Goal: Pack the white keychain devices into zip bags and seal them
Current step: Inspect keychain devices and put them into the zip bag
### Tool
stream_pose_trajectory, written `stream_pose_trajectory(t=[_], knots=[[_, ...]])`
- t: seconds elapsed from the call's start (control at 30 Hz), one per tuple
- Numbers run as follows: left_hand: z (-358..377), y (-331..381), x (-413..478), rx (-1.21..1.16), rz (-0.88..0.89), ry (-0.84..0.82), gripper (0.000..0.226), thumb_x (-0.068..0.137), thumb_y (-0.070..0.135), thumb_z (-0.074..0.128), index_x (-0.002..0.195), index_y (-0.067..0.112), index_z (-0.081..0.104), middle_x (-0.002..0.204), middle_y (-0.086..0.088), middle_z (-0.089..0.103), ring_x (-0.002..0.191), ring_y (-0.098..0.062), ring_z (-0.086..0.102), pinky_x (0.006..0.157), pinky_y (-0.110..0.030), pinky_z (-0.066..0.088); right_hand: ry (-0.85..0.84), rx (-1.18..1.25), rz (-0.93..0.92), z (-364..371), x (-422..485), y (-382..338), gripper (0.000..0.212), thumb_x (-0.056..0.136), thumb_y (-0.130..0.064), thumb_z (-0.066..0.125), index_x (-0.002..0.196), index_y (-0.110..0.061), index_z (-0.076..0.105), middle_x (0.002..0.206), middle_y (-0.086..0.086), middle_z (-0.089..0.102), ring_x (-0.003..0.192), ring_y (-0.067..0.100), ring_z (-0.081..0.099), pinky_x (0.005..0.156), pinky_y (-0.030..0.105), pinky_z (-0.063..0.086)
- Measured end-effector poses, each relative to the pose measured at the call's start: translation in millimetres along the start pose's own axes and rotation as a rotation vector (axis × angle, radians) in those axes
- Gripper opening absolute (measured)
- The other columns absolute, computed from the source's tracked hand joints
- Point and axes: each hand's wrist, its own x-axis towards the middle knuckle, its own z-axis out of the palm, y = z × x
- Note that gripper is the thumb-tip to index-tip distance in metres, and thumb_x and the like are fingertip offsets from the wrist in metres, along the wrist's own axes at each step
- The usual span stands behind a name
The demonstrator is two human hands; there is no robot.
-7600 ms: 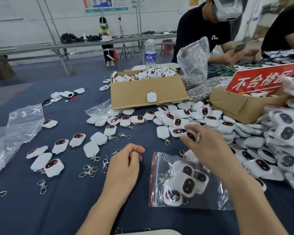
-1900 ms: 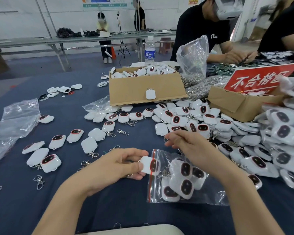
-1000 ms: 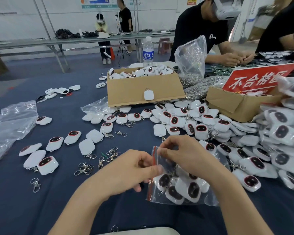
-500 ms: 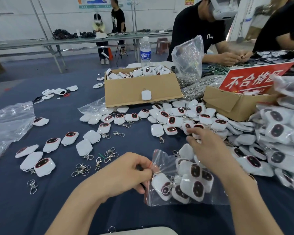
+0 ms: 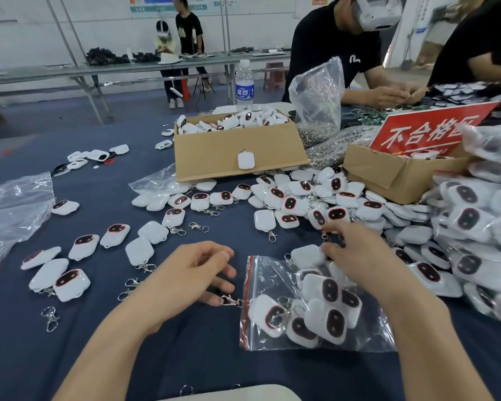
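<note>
A clear zip bag (image 5: 272, 337) with a red strip along its mouth lies on the dark blue cloth, holding several white keychain devices (image 5: 327, 316). A metal clasp (image 5: 229, 301) pokes out of the bag's mouth. My left hand (image 5: 194, 276) rests just left of the mouth, fingers loosely curled, its lowest fingertip beside the clasp. My right hand (image 5: 356, 253) reaches over the bag's far edge, fingers stretched toward the loose pile (image 5: 315, 204). Its thumb touches a face-down white device (image 5: 305, 256).
An open cardboard box (image 5: 235, 151) of devices stands behind the pile, a second box (image 5: 388, 175) with a red sign at right. Filled bags (image 5: 480, 221) are heaped at far right. Loose devices and clasps (image 5: 78, 247) and an empty bag (image 5: 12, 215) lie at left. People work opposite.
My left hand has let go of the bag's mouth and rests beside it. The bag has settled flat. My right hand has drawn back slightly toward the white device at the bag's far edge.
</note>
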Motion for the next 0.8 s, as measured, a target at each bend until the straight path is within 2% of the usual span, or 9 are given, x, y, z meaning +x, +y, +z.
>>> stream_pose_trajectory(t=[0.17,0.4,0.5,0.57,0.63,0.67,0.73,0.8], knots=[[-1,-3,3,0.053,0.041,-0.015,0.017,0.104,0.024,0.053,0.108,0.019,0.069,0.084,-0.004,0.075,0.069,-0.013,0.069,0.061,-0.026,0.059,0.01,-0.006,0.024,0,-1,2,0.041,0.099,-0.024,0.059,0.14,-0.027,0.054,0.133,0.005,0.061,0.121,0.022,0.057,0.102,0.038,0.046],[2,-12,13,0.076,0.104,0.115,0.021,0.106,0.017,0.047,0.103,0.02,0.068,0.076,0.0,0.075,0.06,-0.016,0.069,0.055,-0.023,0.055,-0.001,0.101,-0.069,-1,2,1,0.043,0.098,-0.016,0.061,0.137,-0.033,0.055,0.12,0.0,0.054,0.102,0.016,0.056,0.083,0.029,0.041],[5,-16,17,0.067,0.172,0.19,0.022,0.106,0.02,0.047,0.106,0.024,0.068,0.078,0.004,0.075,0.061,-0.014,0.069,0.056,-0.023,0.053,0.086,0.177,-0.137,-4,1,-4,0.038,0.101,-0.019,0.058,0.138,-0.03,0.057,0.12,-0.001,0.054,0.104,0.016,0.058,0.083,0.027,0.042],[10,-16,17,0.018,0.269,0.291,0.022,0.106,0.022,0.047,0.106,0.027,0.068,0.08,0.007,0.075,0.066,-0.01,0.069,0.059,-0.023,0.053,0.175,0.285,-0.182,-7,0,-10,0.033,0.101,-0.025,0.06,0.133,-0.03,0.061,0.121,-0.006,0.06,0.11,0.013,0.06,0.088,0.025,0.043],[18,-15,13,-0.05,0.387,0.381,0.021,0.106,0.027,0.048,0.106,0.032,0.068,0.085,0.008,0.075,0.075,-0.008,0.069,0.065,-0.024,0.053,0.191,0.482,-0.219,-7,-3,-21,0.023,0.098,-0.026,0.065,0.12,-0.031,0.069,0.11,-0.014,0.07,0.104,0.007,0.066,0.089,0.023,0.048],[23,-14,12,-0.089,0.437,0.398,0.019,0.106,0.03,0.049,0.107,0.034,0.068,0.089,0.009,0.075,0.079,-0.007,0.069,0.069,-0.024,0.053,0.16,0.593,-0.235,-6,-4,-28,0.018,0.096,-0.024,0.068,0.112,-0.03,0.072,0.103,-0.015,0.073,0.098,0.007,0.069,0.091,0.026,0.052],[34,-13,8,-0.155,0.508,0.364,0.016,0.104,0.037,0.053,0.109,0.039,0.068,0.096,0.01,0.075,0.087,-0.006,0.068,0.074,-0.024,0.054,0.072,0.782,-0.248,2,-8,-44,0.014,0.092,-0.021,0.073,0.104,-0.029,0.074,0.097,-0.012,0.076,0.091,0.011,0.072,0.094,0.037,0.056],[43,-12,5,-0.19,0.528,0.284,0.015,0.097,0.044,0.058,0.109,0.045,0.068,0.101,0.011,0.074,0.092,-0.005,0.068,0.078,-0.019,0.053,0.018,0.888,-0.231,16,-9,-57,0.013,0.091,-0.022,0.073,0.102,-0.03,0.073,0.096,-0.01,0.075,0.088,0.015,0.073,0.092,0.041,0.059]])
